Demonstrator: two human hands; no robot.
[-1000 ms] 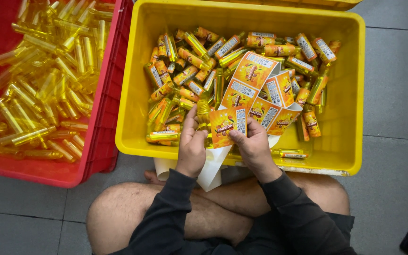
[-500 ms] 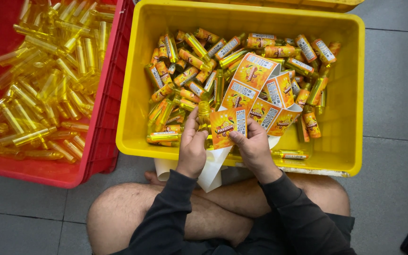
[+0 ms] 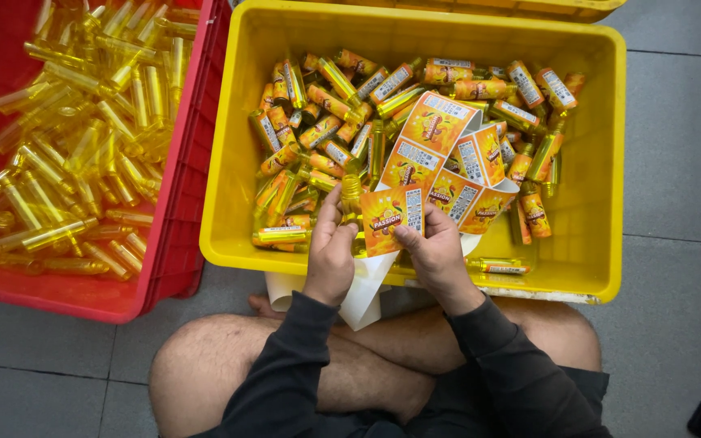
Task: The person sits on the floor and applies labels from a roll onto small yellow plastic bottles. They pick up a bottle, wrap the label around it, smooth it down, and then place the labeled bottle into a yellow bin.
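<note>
The left hand [image 3: 330, 255] is closed around a small yellow bottle [image 3: 353, 191] at the near edge of the yellow crate [image 3: 229, 162]. The right hand [image 3: 436, 251] pinches an orange label [image 3: 391, 217], pressing it against the bottle. A label strip [image 3: 448, 154] curls over labelled bottles [image 3: 326, 105]. Unlabelled bottles [image 3: 83, 146] fill the red crate [image 3: 180, 195] on the floor [image 3: 675, 268].

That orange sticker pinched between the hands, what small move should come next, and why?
Probably press the orange sticker onto the bare yellow bottle and roll it around. The left hand holds that unlabelled bottle upright beside the sticker, the right hand grips the sticker's other edge, and the yellow bin holds bottles already wrapped like this.
</note>
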